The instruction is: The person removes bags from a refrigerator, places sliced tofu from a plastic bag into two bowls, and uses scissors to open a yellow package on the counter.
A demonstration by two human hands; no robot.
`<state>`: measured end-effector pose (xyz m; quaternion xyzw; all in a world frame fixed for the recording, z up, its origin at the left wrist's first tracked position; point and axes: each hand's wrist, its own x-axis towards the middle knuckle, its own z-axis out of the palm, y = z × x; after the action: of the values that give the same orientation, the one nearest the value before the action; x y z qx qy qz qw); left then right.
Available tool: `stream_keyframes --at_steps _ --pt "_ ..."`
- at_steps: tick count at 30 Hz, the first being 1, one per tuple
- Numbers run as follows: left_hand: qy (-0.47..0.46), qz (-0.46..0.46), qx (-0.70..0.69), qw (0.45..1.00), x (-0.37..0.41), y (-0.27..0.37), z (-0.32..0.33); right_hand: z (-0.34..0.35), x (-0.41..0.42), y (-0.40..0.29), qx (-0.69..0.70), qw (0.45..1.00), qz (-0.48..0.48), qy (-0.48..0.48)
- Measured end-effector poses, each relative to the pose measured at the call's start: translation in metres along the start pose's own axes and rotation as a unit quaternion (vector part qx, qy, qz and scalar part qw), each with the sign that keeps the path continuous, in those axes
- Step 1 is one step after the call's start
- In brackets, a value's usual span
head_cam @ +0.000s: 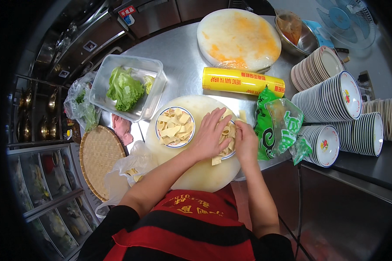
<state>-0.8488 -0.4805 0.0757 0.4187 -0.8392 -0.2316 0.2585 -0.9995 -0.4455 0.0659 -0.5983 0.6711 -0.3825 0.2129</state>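
Note:
Two blue-rimmed plates of tofu-skin strips lie on a round white cutting board (196, 176). My left hand (209, 135) rests, fingers spread, over the left part of the right plate's strips (228, 140). At that plate's right edge, the curled fingers of my right hand (246, 138) touch the strips; whether they pinch one is hidden. A few strips hang over the rim. The other plate of strips (175, 127) sits to the left, untouched. Beside my left forearm, a thin plastic bag (117, 176) holds more pale strips.
Beyond the board are a plastic tub (156, 84) with lettuce, a yellow cling-film box (238, 81) and a stained round board (238, 39). To the right stand a green plastic bag (268, 130) and several plate stacks (326, 98). A woven bamboo tray (99, 160) is at the left.

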Motion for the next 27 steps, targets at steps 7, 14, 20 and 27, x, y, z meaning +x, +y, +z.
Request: stream_keyframes --at_steps 7,14,20,27 --pt "-0.069 0.016 -0.011 0.997 -0.002 -0.012 0.003 -0.004 -0.006 0.007 0.039 0.996 -0.064 0.038" --pt "-0.030 0.082 0.004 0.996 -0.005 -0.011 0.011 0.010 0.034 0.073 -0.106 0.992 -0.025 -0.070" --pt "-0.045 0.036 -0.048 0.997 -0.003 -0.006 -0.002 0.014 0.044 0.096 -0.179 0.968 0.006 -0.178" --pt "-0.009 -0.100 -0.266 0.959 -0.013 -0.010 -0.033 -0.032 0.029 0.017 -0.039 0.997 0.058 0.036"
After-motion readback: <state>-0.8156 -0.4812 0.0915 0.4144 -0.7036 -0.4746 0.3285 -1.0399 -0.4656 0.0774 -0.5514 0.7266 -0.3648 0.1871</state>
